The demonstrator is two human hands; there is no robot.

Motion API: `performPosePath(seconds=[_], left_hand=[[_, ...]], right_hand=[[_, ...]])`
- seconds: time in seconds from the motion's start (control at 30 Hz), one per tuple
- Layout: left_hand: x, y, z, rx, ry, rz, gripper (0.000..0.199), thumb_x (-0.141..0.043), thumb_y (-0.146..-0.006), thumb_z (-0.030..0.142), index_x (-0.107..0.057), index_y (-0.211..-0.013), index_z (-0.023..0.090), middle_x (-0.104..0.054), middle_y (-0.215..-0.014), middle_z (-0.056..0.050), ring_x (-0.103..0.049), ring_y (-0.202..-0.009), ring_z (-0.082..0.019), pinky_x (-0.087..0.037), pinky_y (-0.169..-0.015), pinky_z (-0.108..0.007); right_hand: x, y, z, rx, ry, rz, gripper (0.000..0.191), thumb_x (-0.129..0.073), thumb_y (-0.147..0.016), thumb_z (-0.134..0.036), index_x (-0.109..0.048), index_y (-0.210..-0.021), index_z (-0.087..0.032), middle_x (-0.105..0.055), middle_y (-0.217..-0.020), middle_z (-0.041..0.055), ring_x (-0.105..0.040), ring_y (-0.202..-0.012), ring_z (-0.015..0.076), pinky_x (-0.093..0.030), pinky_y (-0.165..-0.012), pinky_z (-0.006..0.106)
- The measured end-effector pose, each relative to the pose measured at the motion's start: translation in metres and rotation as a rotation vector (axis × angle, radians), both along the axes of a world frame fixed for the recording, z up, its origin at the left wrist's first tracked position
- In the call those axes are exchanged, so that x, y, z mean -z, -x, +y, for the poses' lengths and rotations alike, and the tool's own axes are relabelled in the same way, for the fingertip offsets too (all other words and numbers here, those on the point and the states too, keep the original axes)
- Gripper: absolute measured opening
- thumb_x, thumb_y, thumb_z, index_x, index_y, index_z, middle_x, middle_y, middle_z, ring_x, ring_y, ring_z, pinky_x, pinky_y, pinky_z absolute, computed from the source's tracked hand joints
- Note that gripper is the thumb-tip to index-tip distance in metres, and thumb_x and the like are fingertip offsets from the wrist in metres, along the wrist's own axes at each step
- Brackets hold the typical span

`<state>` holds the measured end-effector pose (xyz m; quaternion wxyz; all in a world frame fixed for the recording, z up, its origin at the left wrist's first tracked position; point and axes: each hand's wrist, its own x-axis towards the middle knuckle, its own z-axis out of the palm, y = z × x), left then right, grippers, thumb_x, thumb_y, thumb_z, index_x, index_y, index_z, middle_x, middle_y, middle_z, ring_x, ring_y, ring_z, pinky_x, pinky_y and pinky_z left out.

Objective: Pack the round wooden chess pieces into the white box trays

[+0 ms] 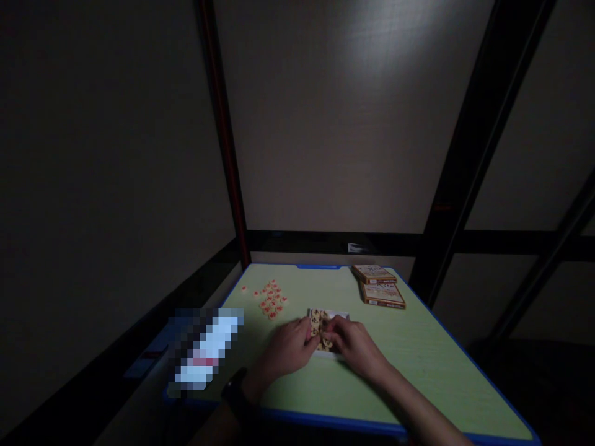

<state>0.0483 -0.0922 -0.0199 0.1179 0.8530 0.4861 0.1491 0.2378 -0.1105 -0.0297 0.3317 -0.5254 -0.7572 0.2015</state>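
Note:
Between my hands lies a shallow white box point(343, 314) on the table, holding several round Chinese chess pieces point(315, 314) with dark characters. My left hand point(290, 345) is closed at the left edge of the box, its thumb reaching over the pieces. Over the right part of the box, my right hand point(354, 344) has its fingers pinched together among the pieces; whatever lies between the fingertips is too small to make out. Off to the left is a loose group of red-marked Chinese chess pieces point(271, 298), apart from both hands.
Two flat printed boxes, an upper one point(373, 274) partly overlapping a lower one point(383, 295), lie at the table's back right. The green table point(418, 365) has a blue rim. A blurred-out bright screen point(207, 350) is at the left edge. Dark-framed walls stand behind.

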Motion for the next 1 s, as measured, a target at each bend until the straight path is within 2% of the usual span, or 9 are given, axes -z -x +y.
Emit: performPosePath(seconds=[0.23,0.4,0.53,0.87,1.0], left_hand=[[-0.001,0.003,-0.002,0.028,0.019,0.052,0.014,-0.045,-0.096,0.032,-0.051,-0.09,0.021,-0.067,-0.088,-0.003,-0.062,-0.08,-0.018,-0.037,-0.066,-0.026],[0.0,0.004,-0.002,0.023,0.021,0.035,0.013,-0.044,-0.097,0.03,-0.051,-0.091,0.021,-0.067,-0.089,-0.004,-0.062,-0.08,-0.018,-0.037,-0.067,-0.026],[0.001,0.004,-0.001,0.025,0.023,0.021,0.016,-0.043,-0.097,0.031,-0.05,-0.088,0.021,-0.066,-0.084,-0.003,-0.061,-0.077,-0.017,-0.035,-0.065,-0.026],[-0.006,0.0,-0.005,0.042,0.066,-0.008,0.017,-0.044,-0.097,0.033,-0.05,-0.086,0.021,-0.065,-0.083,-0.002,-0.059,-0.075,-0.016,-0.037,-0.066,-0.026],[-0.002,0.007,0.002,-0.002,0.018,0.023,0.015,-0.043,-0.097,0.031,-0.051,-0.088,0.021,-0.065,-0.085,-0.003,-0.06,-0.077,-0.017,-0.041,-0.069,-0.027]], right_hand=[[-0.002,0.006,-0.004,-0.038,-0.025,-0.167,0.012,-0.054,-0.088,-0.017,-0.065,-0.083,-0.018,-0.072,-0.084,0.0074,-0.067,-0.08,0.0211,-0.044,-0.073,0.027],[0.003,0.006,-0.002,-0.095,-0.065,-0.154,0.018,-0.051,-0.089,-0.013,-0.066,-0.082,-0.017,-0.072,-0.085,0.0089,-0.066,-0.081,0.021,-0.045,-0.074,0.027],[0.001,0.006,-0.002,-0.114,-0.081,-0.129,0.022,-0.046,-0.091,-0.013,-0.065,-0.081,-0.017,-0.071,-0.082,0.0082,-0.064,-0.078,0.0199,-0.045,-0.072,0.027],[-0.006,-0.013,0.006,0.001,-0.141,-0.032,0.026,-0.039,-0.095,-0.027,-0.062,-0.086,-0.019,-0.069,-0.08,0.006,-0.062,-0.072,0.0185,-0.045,-0.068,0.027],[-0.019,-0.022,0.015,0.027,-0.123,0.019,0.026,-0.042,-0.094,-0.03,-0.062,-0.084,-0.019,-0.068,-0.074,0.0041,-0.061,-0.068,0.0182,-0.044,-0.065,0.027]])
